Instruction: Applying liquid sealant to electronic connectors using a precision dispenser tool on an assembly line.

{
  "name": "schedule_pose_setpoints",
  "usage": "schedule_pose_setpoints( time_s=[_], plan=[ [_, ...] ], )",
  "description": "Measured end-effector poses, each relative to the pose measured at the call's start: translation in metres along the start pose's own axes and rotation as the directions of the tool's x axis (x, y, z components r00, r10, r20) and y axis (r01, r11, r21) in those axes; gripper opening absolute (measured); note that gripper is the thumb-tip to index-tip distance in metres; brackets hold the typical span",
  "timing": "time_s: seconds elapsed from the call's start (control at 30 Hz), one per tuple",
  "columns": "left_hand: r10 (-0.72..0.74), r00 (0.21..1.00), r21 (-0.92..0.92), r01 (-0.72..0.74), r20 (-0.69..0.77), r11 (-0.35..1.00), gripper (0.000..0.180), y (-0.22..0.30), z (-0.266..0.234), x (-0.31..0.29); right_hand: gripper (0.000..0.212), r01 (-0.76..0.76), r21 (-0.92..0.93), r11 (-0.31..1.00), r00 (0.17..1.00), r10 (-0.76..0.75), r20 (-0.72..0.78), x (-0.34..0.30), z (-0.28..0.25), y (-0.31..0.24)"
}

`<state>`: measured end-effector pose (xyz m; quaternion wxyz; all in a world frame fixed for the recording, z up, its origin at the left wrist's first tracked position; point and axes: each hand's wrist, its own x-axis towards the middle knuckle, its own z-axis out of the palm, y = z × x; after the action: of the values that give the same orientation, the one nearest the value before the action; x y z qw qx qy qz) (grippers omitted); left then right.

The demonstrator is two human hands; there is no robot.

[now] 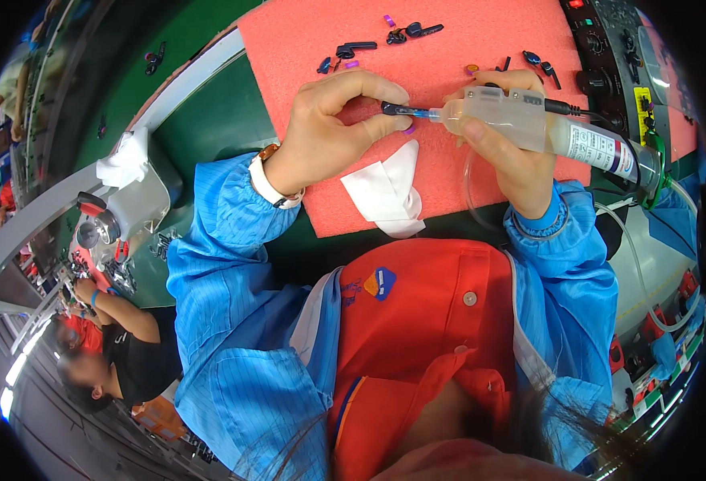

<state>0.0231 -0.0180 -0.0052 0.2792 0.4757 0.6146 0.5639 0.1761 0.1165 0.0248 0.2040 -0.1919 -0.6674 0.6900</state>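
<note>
Between the thumb and fingertips of my left hand (341, 116) is a small dark glossy part (393, 109), pinched above the pink foam mat (449, 192). My right hand (513, 152) is wrapped round a translucent glue dispenser (501, 119), a syringe-like tube with a label towards its back end. The dispenser's blue needle tip (425, 114) points left and meets the dark part, or nearly so; I cannot tell whether it touches. Just under my left fingertips lies a tiny purple piece (410, 128). A folded white wipe (389, 191) rests on the mat below my hands.
Several dark small parts (357, 48) lie along the mat's far side, with more (541, 68) beyond my right hand. A black control box (593, 48) stands at the right, hoses and cables near it. At left are a white bottle (141, 196) and a co-worker (141, 345).
</note>
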Motion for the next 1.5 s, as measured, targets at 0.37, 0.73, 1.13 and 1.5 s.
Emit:
schedule_pose_setpoints(
  time_s=[0.37, 0.73, 1.13, 1.5],
  plan=[
    [-0.025, 1.0, -0.029, 0.024, -0.007, 0.999, 0.022, 0.0, -0.001, 0.0, 0.038, 0.006, 0.061, 0.998, 1.0, -0.006, -0.006, 0.001, 0.001, -0.001],
    [-0.042, 0.998, -0.017, 0.043, 0.05, 0.999, 0.022, 0.005, -0.003, 0.0, 0.04, -0.024, -0.086, 0.996, 0.999, 0.027, 0.028, 0.0, -0.002, -0.002],
    [-0.005, 0.998, -0.003, 0.006, 0.068, 1.0, 0.021, 0.002, -0.003, 0.001, 0.04, -0.055, -0.099, 0.994, 0.998, 0.055, 0.0, -0.002, -0.005, -0.005],
    [0.015, 0.998, 0.003, -0.015, 0.057, 1.0, 0.022, -0.001, -0.003, 0.001, 0.017, -0.09, -0.107, 0.99, 0.996, 0.087, -0.031, -0.004, -0.009, -0.007]
  ],
)
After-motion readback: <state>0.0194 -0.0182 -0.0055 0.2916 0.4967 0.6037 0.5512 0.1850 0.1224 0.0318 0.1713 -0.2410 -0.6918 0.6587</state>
